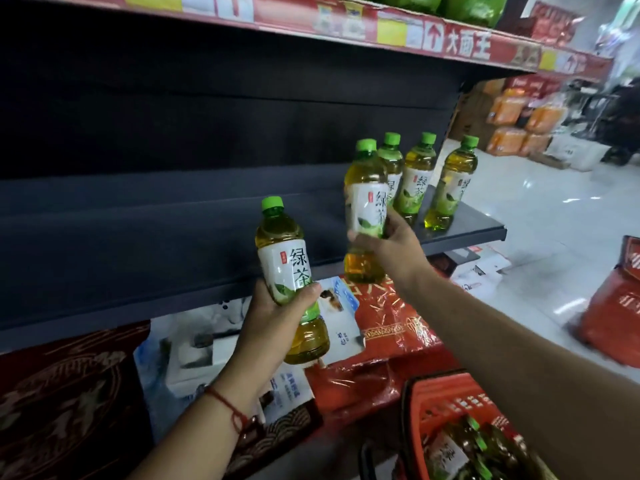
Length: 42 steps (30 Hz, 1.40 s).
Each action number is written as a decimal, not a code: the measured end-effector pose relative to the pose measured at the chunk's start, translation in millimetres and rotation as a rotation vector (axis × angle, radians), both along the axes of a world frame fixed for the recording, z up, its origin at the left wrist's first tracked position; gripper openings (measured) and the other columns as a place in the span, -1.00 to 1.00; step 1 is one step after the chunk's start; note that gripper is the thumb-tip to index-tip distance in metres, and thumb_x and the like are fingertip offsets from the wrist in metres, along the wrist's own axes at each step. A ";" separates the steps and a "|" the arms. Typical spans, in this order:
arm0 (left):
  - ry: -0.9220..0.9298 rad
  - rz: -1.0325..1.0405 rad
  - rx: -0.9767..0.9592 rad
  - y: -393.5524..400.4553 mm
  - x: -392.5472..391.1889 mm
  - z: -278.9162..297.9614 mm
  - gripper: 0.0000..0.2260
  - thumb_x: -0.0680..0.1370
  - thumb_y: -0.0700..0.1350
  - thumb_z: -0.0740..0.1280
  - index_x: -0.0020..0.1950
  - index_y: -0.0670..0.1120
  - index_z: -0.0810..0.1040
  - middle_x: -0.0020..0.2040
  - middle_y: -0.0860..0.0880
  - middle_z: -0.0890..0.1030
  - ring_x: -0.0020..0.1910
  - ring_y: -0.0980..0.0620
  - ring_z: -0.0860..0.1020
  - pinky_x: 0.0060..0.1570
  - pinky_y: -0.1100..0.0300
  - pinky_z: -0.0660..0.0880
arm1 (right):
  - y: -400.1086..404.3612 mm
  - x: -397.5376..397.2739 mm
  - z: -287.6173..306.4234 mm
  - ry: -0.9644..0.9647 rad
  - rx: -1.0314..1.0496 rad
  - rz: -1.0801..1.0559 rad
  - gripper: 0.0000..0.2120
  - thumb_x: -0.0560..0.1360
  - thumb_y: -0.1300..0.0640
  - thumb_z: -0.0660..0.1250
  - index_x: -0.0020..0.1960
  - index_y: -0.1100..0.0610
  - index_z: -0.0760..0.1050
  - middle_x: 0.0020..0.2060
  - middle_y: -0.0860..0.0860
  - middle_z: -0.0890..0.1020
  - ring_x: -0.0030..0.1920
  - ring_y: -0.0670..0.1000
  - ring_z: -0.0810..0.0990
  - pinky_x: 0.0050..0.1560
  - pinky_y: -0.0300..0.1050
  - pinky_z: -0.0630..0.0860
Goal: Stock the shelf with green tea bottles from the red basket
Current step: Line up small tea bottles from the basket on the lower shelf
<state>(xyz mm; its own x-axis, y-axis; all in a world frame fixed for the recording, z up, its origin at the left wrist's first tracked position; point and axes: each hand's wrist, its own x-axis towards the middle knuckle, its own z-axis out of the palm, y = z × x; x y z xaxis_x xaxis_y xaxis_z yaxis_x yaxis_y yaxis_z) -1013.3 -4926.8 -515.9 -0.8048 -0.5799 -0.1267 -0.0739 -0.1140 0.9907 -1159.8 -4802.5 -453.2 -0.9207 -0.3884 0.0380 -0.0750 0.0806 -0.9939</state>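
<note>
My left hand (273,323) grips a green tea bottle (289,271) upright, in front of the dark shelf's (173,237) front edge. My right hand (391,247) holds a second green tea bottle (365,202) by its label, raised at the shelf's right part. Three green tea bottles (417,178) stand on the shelf's right end, just behind and right of that bottle. The red basket (443,396) sits at the bottom right with several more bottles (467,448) lying in it, partly hidden by my right forearm.
Red and white packaged goods (381,327) fill the level below the shelf. An upper shelf with a red price strip (398,32) runs overhead. A red sack (616,306) stands on the white floor at right, and orange packs (519,126) are stacked far back.
</note>
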 end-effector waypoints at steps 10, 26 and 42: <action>-0.048 -0.018 -0.008 -15.0 -11.9 -5.9 -0.57 0.43 0.16 0.48 0.23 0.18 0.43 -0.01 0.12 0.65 -0.08 0.13 0.64 -0.18 0.19 0.49 | -74.1 -69.2 -30.6 0.274 0.129 -0.207 -0.54 0.42 0.24 0.50 0.27 0.09 0.47 0.12 -0.01 0.64 0.11 -0.02 0.60 0.16 -0.01 0.58; -0.126 0.020 0.007 -14.2 -26.6 -3.6 -0.40 0.14 0.33 0.49 0.11 0.20 0.48 -0.03 0.08 0.69 -0.04 0.01 0.67 0.08 -0.11 0.59 | -20.2 13.9 -29.9 0.081 0.313 0.189 -0.79 0.57 -0.08 0.32 0.18 -0.18 0.41 -0.01 -0.27 0.53 -0.01 -0.19 0.54 -0.03 -0.19 0.48; -0.204 -0.227 -0.337 23.4 31.4 15.9 -0.44 0.28 0.28 0.46 0.25 0.24 0.46 0.08 0.22 0.66 0.05 0.22 0.62 0.11 0.03 0.60 | 30.5 102.1 -62.7 0.090 0.356 0.331 -0.49 0.22 0.00 0.52 0.15 0.00 0.54 -0.03 -0.07 0.71 -0.03 -0.09 0.69 0.07 0.00 0.63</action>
<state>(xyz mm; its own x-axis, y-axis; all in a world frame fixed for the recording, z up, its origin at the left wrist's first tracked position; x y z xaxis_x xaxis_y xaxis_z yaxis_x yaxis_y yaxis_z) -981.8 -4903.4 -500.0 -0.8944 -0.4278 -0.1303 -0.2574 0.2542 0.9323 -1057.6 -4771.9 -515.9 -0.7446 -0.6631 -0.0767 -0.2378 0.3709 -0.8977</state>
